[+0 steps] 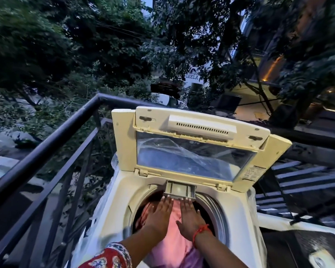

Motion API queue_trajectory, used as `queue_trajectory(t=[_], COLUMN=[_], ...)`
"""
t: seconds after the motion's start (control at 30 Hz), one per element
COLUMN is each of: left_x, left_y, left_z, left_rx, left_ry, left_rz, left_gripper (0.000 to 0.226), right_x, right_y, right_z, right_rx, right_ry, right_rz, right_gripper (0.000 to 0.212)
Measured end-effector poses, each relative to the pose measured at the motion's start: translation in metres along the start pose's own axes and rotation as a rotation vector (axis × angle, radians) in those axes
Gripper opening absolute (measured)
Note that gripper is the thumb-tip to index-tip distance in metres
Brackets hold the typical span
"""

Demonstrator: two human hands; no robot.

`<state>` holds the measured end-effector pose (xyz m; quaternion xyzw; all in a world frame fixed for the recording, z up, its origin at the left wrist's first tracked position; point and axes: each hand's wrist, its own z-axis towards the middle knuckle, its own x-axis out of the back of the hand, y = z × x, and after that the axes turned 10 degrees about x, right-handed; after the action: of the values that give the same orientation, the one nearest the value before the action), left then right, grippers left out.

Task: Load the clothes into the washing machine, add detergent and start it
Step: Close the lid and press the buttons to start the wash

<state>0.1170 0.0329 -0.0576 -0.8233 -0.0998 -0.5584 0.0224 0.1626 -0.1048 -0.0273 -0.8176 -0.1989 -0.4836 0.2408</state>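
A cream top-loading washing machine (112,206) stands with its lid (193,144) raised upright. Pink clothes (175,238) fill the round drum. At the drum's far rim a small grey detergent drawer (180,189) is pulled out. My left hand (160,214) and my right hand (190,215) reach side by side over the clothes, flat and with fingers apart, and their fingertips touch the drawer's front edge. Neither hand holds anything. A red thread is tied on my right wrist.
A dark metal balcony railing (52,136) runs along the left and behind the machine. Clear plastic wrap (89,229) clings to the machine's left side. Slatted steps (298,182) lie to the right. Trees and a building lie beyond.
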Motion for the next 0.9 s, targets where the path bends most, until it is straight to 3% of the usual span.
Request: queue_trajectory(t=[0.37,0.83,0.9], left_x=[0.001,0.019,0.022], left_y=[-0.006,0.003,0.003], left_z=[0.029,0.047,0.042], left_rx=[-0.008,-0.010,0.001], left_ry=[0.033,-0.075,-0.069], left_rz=[-0.048,-0.054,-0.112], left_gripper=[0.067,0.071,0.073], right_x=[-0.004,0.004,0.021], right_y=[0.017,0.038,0.037], right_z=[0.027,0.048,0.044], right_rx=[0.001,0.054,0.081], right_ry=[0.008,-0.041,-0.015], right_rz=[0.068,0.084,0.125], right_gripper=[0.079,0.085,0.078])
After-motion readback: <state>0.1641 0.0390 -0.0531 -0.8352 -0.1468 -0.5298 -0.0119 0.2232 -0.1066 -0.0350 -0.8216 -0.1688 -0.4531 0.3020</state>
